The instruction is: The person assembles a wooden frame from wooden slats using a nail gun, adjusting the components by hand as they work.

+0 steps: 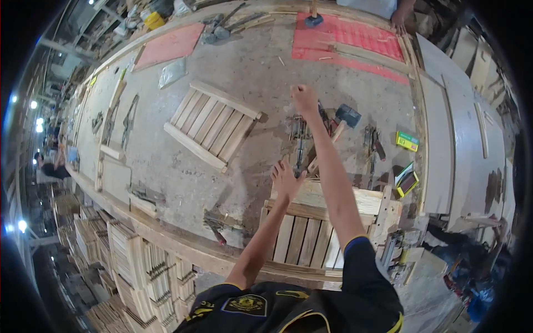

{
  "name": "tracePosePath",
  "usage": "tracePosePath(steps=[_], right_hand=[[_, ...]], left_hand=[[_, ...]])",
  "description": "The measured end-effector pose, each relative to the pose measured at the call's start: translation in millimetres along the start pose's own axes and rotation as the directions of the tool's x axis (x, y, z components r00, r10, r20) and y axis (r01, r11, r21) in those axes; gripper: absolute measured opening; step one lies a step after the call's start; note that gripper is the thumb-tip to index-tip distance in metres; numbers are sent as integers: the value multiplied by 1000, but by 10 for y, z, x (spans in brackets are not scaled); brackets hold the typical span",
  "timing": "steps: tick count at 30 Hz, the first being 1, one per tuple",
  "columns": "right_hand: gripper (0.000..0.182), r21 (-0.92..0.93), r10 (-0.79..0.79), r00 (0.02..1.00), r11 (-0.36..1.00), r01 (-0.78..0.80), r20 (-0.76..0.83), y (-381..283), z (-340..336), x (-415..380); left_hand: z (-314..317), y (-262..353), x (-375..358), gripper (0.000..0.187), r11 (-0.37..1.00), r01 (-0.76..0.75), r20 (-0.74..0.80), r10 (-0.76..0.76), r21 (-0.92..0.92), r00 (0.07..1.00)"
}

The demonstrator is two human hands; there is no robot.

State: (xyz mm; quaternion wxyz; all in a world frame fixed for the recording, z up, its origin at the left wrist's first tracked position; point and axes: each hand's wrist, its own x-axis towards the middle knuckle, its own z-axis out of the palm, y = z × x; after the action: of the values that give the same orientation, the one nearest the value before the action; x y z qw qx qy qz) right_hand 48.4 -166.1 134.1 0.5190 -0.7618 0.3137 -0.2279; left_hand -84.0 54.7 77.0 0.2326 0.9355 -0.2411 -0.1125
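Note:
A metal bar clamp (300,145) lies lengthwise before me, its near end at the edge of a slatted wooden frame (302,236). My left hand (285,178) has its fingers spread, with the thumb at the near end of the clamp. Farther out, my right hand (305,102) is closed in a fist above the clamp's far end; what it holds, if anything, is hidden. Just right of that wrist rests a mallet (348,115) with a black head and wooden handle. A second slatted wooden frame (214,123) lies left of both hands.
More clamps (373,150) and yellow-green boxes (407,141) lie on the right of the worktable (183,186). Red sheets (347,36) and another mallet (313,21) are at the far side. Someone's hand (398,21) rests at the far right edge. Wooden pieces (125,250) are stacked at lower left.

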Motion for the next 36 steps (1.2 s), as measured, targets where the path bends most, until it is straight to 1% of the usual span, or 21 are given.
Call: tracePosePath(steps=[4,6,9,11,12,14,17,18,20,21,22,23,24,25,26,27,29,31,32,34,36], right_hand=[[34,16,79,997,997,-79,-7,65,-19,236],[32,46,117,993,992,-117,5,97,-2,124],[31,32,92,993,995,-90,-71,57,61,-5],[32,-11,40,999,999,-40,28,46,-4,-266],[32,-13,58,998,998,-57,24,75,5,-493],[31,-54,-139,990,989,138,-10,125,28,-841],[26,-37,-40,985,999,34,-165,86,172,-895],[26,-43,4,988,999,-11,-152,132,219,-993],[23,-18,-95,968,996,93,-234,230,247,-1161],[21,-149,-375,888,926,346,-267,440,312,-1369],[21,-168,-384,881,922,349,-277,503,336,-1343],[21,-157,-394,870,919,362,-296,503,380,-1276],[20,-153,-377,867,926,345,-326,504,388,-1346],[13,-171,-359,907,930,327,-220,554,354,-1354],[11,-193,-334,936,931,310,-112,590,276,-1350],[11,-232,-327,935,928,291,-137,558,200,-1422],[16,-44,-334,931,943,331,-147,385,80,-1536],[24,-164,-327,882,944,286,-339,232,-282,-1982],[30,-261,-207,923,957,123,-325,255,-562,-2299],[26,143,103,874,989,-39,-475,492,-1051,-2925],[25,-88,165,816,963,-254,-553,833,-1729,-3728]], left_hand=[[-17,-149,256,82,995,88,46,-90,37,995],[-29,-286,233,88,993,115,103,-110,-36,989],[-264,-437,169,79,994,105,-19,-105,22,994],[-512,-566,54,58,969,-15,-89,-8,-246,996],[-740,-593,-70,47,952,-46,-57,30,-304,998],[-1282,-632,-410,29,937,-39,24,50,-346,998],[-1831,-912,-932,18,952,10,120,29,-306,992],[-1894,-1068,-1093,15,966,63,175,-18,-251,984],[-1891,-1319,-1407,13,972,130,260,-77,-194,963],[-1764,-1503,-1538,11,992,1,262,32,-125,965],[-1639,-1614,-1554,9,986,-150,251,162,-65,954],[-1528,-1564,-1552,6,962,-246,120,233,118,965],[-1522,-1569,-1523,6,956,-276,142,261,101,955],[-1502,-1564,-1484,8,998,-9,128,16,-54,992],[-1460,-1548,-1470,9,943,264,162,-234,-203,959],[-1431,-1626,-1454,14,927,249,155,-212,-282,965],[-1430,-1689,-1439,15,930,223,202,-167,-293,965],[-1434,-1729,-1405,17,928,207,195,-151,-310,969],[-1437,-1728,-1417,17,928,198,175,-149,-315,973],[-1433,-1714,-1410,19,950,188,153,-153,-250,976],[-1386,-1759,-1419,20,944,177,98,-155,-278,983]])
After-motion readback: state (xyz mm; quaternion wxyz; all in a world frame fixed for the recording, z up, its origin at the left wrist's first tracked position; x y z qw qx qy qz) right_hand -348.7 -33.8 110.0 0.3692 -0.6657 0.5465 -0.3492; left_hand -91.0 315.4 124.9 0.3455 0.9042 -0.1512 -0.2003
